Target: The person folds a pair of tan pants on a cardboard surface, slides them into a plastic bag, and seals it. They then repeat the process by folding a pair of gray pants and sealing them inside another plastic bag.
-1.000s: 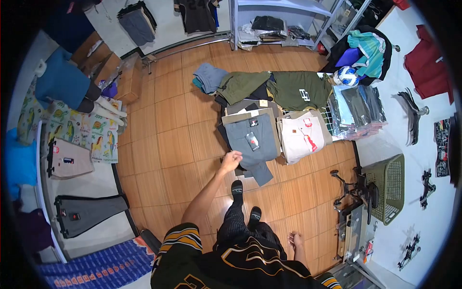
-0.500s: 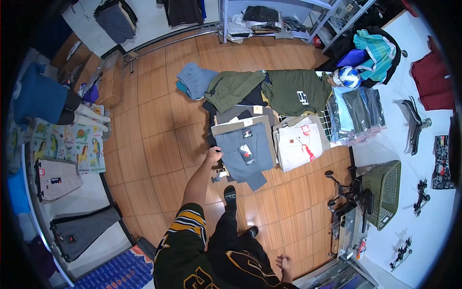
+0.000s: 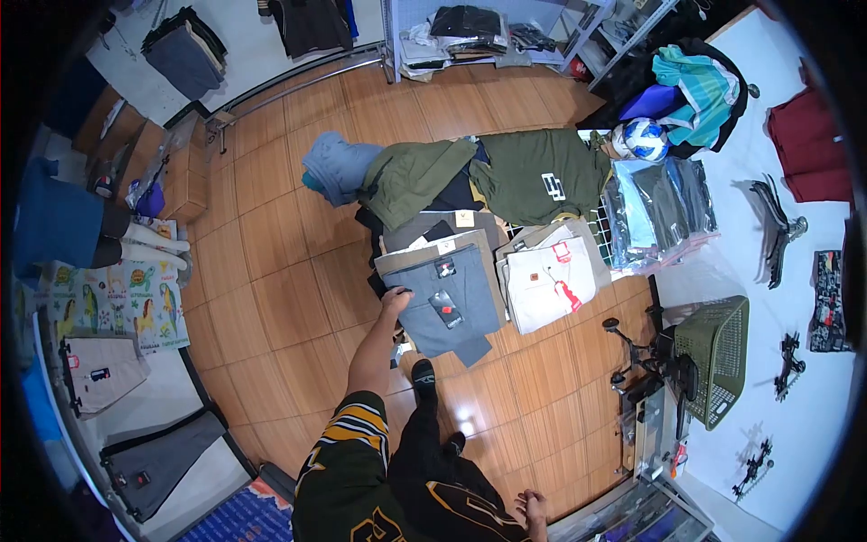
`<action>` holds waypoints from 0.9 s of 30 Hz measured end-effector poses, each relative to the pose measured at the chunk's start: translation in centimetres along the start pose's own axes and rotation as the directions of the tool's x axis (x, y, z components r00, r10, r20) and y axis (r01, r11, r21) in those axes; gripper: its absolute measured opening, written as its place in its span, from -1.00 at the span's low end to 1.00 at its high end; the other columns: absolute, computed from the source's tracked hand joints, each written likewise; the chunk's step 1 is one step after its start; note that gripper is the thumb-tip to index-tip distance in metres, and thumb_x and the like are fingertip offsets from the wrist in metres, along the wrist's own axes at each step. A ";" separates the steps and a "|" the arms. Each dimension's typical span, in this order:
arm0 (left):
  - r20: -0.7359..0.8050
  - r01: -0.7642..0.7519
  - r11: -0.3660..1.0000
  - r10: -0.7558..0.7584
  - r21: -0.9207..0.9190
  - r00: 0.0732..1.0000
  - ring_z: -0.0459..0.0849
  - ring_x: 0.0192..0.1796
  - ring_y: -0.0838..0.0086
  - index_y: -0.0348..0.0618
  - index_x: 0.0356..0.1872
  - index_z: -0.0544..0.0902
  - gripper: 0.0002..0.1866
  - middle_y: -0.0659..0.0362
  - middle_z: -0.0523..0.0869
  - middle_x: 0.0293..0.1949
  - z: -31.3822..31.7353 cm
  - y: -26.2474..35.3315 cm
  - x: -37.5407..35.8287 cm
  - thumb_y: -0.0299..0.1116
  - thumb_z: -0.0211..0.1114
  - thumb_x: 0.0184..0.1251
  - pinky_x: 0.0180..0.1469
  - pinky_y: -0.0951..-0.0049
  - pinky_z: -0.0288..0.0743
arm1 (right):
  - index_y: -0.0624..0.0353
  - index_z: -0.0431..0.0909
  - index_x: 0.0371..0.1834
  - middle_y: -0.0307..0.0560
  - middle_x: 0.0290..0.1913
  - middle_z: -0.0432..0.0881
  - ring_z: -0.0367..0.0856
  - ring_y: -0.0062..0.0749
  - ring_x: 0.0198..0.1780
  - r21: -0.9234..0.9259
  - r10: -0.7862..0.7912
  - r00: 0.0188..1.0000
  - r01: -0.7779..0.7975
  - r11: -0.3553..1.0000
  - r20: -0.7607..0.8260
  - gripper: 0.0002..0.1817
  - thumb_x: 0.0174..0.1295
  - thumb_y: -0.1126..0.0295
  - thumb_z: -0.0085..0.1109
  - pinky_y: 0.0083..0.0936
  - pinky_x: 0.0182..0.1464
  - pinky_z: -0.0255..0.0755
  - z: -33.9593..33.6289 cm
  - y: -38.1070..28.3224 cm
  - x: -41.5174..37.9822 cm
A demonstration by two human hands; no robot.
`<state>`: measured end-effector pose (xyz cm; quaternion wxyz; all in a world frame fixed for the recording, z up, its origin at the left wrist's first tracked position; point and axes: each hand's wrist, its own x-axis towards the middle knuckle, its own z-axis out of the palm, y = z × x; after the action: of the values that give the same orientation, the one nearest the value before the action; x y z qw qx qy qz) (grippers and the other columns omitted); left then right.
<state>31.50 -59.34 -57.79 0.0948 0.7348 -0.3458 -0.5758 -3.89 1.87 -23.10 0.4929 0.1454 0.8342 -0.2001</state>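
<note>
My left hand point(image 3: 396, 300) is at the left edge of folded grey trousers point(image 3: 447, 312), fingers closed on the cloth. Tags show on the trousers, which lie on top of a stack of folded garments. Just right of them is a pile topped by folded white trousers point(image 3: 542, 287) with red-and-white tags. Low in the view, beside my body, my right hand point(image 3: 533, 508) hangs with its fingers apart and holds nothing.
Behind the stacks lie green garments point(image 3: 546, 176) and a blue-grey garment point(image 3: 343, 167). Plastic-packed clothes point(image 3: 655, 212) and a ball point(image 3: 646, 140) sit to the right. A green basket point(image 3: 713, 361) stands near the right wall, and a shelf point(image 3: 488, 68) at the back.
The whole view has shifted slightly, with the stacks now further left. My left hand keeps its hold on the trousers' edge, and my right hand stays low with nothing in it.
</note>
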 end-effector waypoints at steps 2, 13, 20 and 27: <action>-0.034 -0.008 1.000 0.008 0.018 0.999 0.55 0.49 0.14 -0.01 0.38 0.68 -0.28 0.00 0.64 0.43 0.1 0.8 -0.7 -0.01 0.54 0.17 0.56 0.26 0.35 | 0.20 0.54 0.21 0.03 -0.05 0.78 0.79 -0.27 -0.25 -0.003 -0.003 1.000 0.003 1.000 -0.003 -0.70 0.53 0.31 0.13 -0.33 -0.31 0.62 -0.5 -0.5 0.7; -0.415 -0.305 0.951 0.256 -0.057 0.873 0.81 -0.12 0.33 -0.13 -0.23 0.86 -0.80 0.09 0.86 -0.26 0.1 4.8 -9.1 -0.45 0.54 0.06 0.07 0.37 0.64 | 0.22 0.55 0.18 0.03 -0.14 0.78 0.78 -0.32 -0.33 -0.041 0.029 0.998 -0.032 0.999 -0.063 -0.73 0.51 0.37 0.19 -0.38 -0.44 0.59 -4.6 -2.9 3.3; -0.420 -0.539 0.837 0.459 -0.091 0.783 0.85 0.02 0.20 -0.19 0.00 0.85 -0.68 -0.02 0.89 -0.11 3.0 7.4 -21.1 -0.50 0.35 0.21 0.17 0.33 0.62 | 0.33 0.64 0.02 0.05 -0.28 0.77 0.76 -0.35 -0.41 -0.155 -0.186 0.982 0.187 0.970 0.020 -0.78 0.39 0.46 0.23 -0.47 -0.49 0.59 -7.8 -12.6 14.5; -0.529 -0.540 0.836 0.416 -0.098 0.740 0.84 0.01 0.14 -0.17 0.05 0.85 -0.67 -0.17 0.85 -0.02 11.7 8.1 -35.9 -0.55 0.28 0.31 0.21 0.27 0.61 | 0.21 0.64 0.02 0.01 -0.18 0.78 0.79 -0.32 -0.30 -0.201 -0.449 0.805 0.549 0.812 0.387 -0.79 0.45 0.36 0.17 -0.41 -0.39 0.61 -6.4 -34.3 24.3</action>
<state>14.04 -40.15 -29.12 0.4143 0.7228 -0.4148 -0.3658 -35.37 -24.07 -35.16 0.5673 -0.1937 0.7711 -0.2144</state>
